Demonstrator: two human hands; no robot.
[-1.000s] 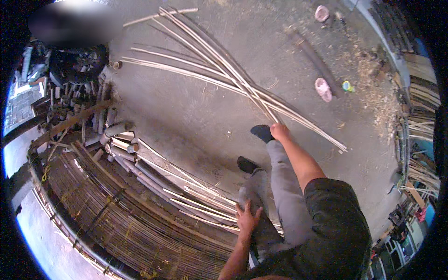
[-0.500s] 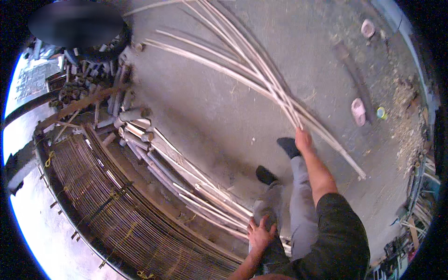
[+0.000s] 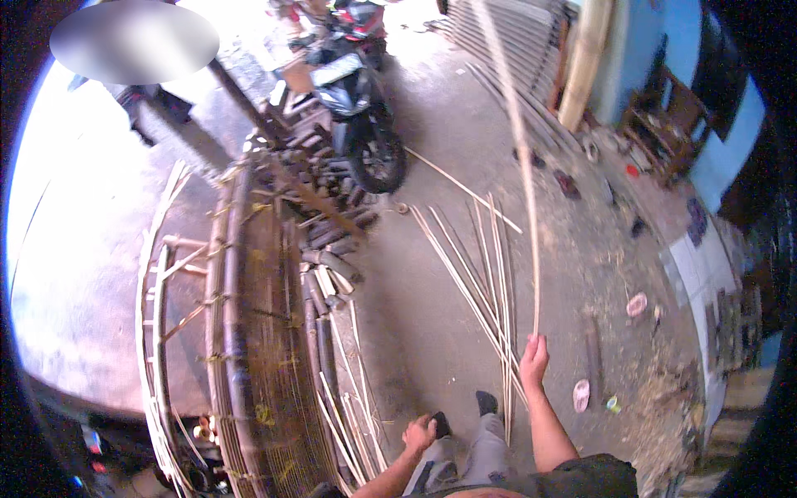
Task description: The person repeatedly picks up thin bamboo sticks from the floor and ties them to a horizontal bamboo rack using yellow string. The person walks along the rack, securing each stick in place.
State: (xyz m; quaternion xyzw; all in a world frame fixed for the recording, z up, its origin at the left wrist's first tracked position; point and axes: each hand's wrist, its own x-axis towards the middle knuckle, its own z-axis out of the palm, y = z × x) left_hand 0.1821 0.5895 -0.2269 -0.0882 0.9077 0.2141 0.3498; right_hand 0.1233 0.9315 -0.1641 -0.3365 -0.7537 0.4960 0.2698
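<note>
My right hand is closed round the lower end of one long pale bamboo strip. The strip rises away from me, its far part blurred by motion. Beneath it on the concrete floor lies a loose, crossing bunch of bamboo strips, some ending close to my feet. My left hand hovers by my left knee and dark-socked foot, holding nothing, its fingers loosely bent and apart. Whether it touches the leg I cannot tell.
At my left stands a long slatted bamboo rack with yellow ties, beside cut bamboo pieces. A motorbike is parked ahead. Pink sandals and shavings lie to the right. A single strip lies farther off.
My right hand has lifted one strip up off the bunch on the floor. My left hand has shifted from lying spread on my knee. The view has swung up toward the motorbike.
</note>
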